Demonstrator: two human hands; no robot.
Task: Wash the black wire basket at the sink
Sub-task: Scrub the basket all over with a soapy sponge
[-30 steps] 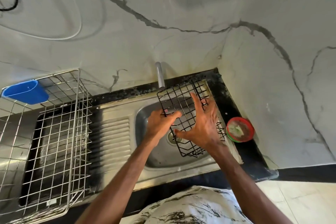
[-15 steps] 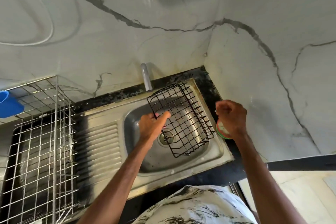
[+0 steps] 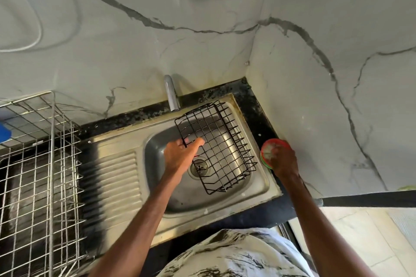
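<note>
Marble-veined walls meet in a corner behind a steel sink (image 3: 254,189) set in a black counter. At far left stands a silver wire rack (image 3: 40,164), nothing visible inside it. The left hand (image 3: 180,156) is closed on the near-left rim of the black wire basket (image 3: 220,148), holding it tilted over the bowl, below the tap (image 3: 171,94). It looks light, stiff and empty; wet coated wire may slip, so the rim is the best hold. At right, the right hand (image 3: 283,162) presses curled fingers into a red-rimmed soap dish (image 3: 270,145).

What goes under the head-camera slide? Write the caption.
Left hand holds black wire basket over the sink; right hand reaches into red dish.
</note>
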